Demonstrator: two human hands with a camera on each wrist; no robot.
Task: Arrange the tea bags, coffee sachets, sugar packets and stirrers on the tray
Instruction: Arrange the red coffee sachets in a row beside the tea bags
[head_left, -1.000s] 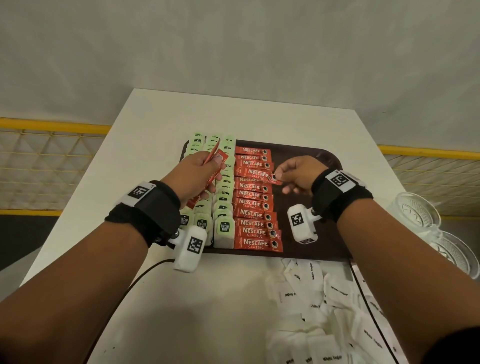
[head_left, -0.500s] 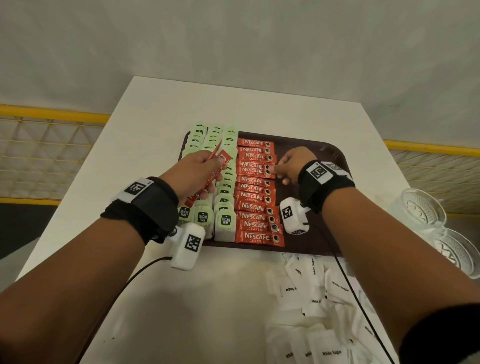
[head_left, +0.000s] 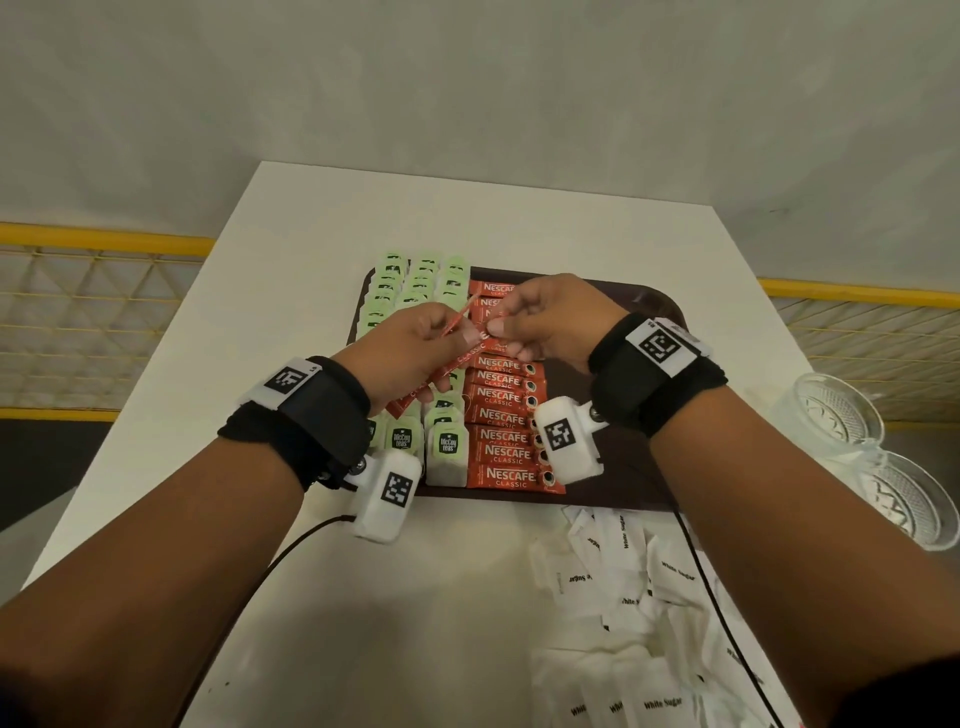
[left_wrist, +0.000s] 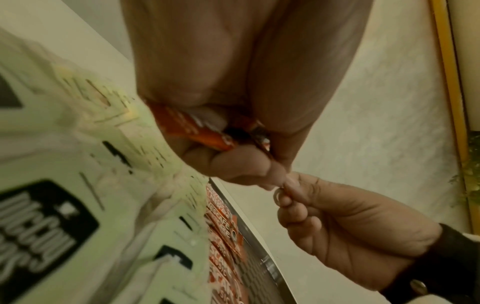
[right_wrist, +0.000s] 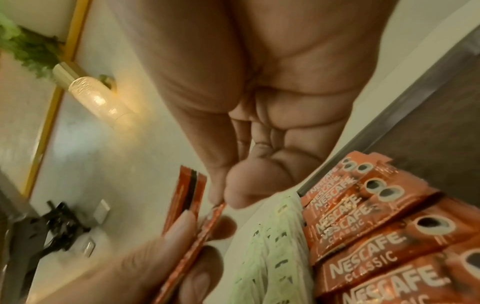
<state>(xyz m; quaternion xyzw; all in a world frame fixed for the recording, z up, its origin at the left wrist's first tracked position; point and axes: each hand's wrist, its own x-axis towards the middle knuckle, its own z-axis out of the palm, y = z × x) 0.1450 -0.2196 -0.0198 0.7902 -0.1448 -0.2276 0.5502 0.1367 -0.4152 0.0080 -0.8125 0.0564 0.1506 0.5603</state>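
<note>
Left hand (head_left: 410, 348) clutches spare coffee sachets (head_left: 441, 371); right hand (head_left: 545, 322) pinches one from that bunch; coffee row on the tray (head_left: 644, 493) seems unfinished; next, lay it alongside.

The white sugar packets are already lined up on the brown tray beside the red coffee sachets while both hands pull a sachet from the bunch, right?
Not quite. In the head view the white sugar packets lie in a loose heap on the white table, off the brown tray. The rest holds: red coffee sachets are lined up there, and the left hand and right hand work a sachet from the bunch.
</note>
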